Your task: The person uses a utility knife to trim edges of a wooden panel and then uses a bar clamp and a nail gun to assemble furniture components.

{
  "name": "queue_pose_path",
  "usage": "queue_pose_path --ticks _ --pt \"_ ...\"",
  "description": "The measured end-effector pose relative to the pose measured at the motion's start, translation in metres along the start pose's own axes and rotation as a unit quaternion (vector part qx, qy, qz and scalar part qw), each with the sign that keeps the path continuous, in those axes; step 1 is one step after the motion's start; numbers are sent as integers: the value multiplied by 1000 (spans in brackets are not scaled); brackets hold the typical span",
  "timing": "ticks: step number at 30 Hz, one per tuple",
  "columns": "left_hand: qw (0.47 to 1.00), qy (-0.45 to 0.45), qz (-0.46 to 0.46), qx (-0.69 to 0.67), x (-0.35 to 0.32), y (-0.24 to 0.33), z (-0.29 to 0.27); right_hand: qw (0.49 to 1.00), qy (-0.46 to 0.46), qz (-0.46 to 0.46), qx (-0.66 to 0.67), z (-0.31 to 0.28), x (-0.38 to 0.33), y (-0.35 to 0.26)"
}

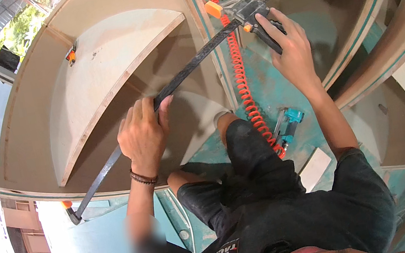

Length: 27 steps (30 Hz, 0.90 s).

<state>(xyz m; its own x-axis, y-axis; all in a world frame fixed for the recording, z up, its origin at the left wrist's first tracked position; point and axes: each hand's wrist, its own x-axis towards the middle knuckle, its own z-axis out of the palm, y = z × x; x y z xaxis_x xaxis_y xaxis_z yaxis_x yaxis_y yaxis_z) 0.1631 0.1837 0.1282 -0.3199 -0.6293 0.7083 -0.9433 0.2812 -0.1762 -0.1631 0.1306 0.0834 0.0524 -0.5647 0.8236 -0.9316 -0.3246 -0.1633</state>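
A long black bar clamp (196, 60) with orange pads spans the front of a curved wooden cabinet (16, 143). My left hand (141, 132) is closed around its bar, near the middle. At the upper right, my right hand (293, 48) wraps the clamp's handle and trigger, below the clamp head. One orange pad lies close to the cabinet's upright edge; whether it touches cannot be made out. The bar's far end, with the other orange pad, reaches past the cabinet's lower left edge. Inside the cabinet is a curved shelf (108, 51).
A coiled orange air hose (241, 76) runs down to a teal nail gun (291, 124) on the floor beside my leg. Another curved cabinet (388, 12) stands on the right. A small orange-and-black tool (71, 56) rests on the shelf. A pale offcut (315, 169) lies near my right elbow.
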Motion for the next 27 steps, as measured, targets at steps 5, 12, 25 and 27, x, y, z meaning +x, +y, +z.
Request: queue_pose_path --ticks 5,12,25,27 --pt "998 47 1 -32 -4 -2 12 995 -25 75 53 22 -18 -1" --pt "998 52 -6 -30 -15 -7 30 982 16 115 151 74 -40 -3" --pt "998 57 9 -16 -23 -16 49 963 77 147 214 116 -48 -18" --pt "997 70 6 -29 -24 -16 50 958 72 153 232 112 -46 -18"
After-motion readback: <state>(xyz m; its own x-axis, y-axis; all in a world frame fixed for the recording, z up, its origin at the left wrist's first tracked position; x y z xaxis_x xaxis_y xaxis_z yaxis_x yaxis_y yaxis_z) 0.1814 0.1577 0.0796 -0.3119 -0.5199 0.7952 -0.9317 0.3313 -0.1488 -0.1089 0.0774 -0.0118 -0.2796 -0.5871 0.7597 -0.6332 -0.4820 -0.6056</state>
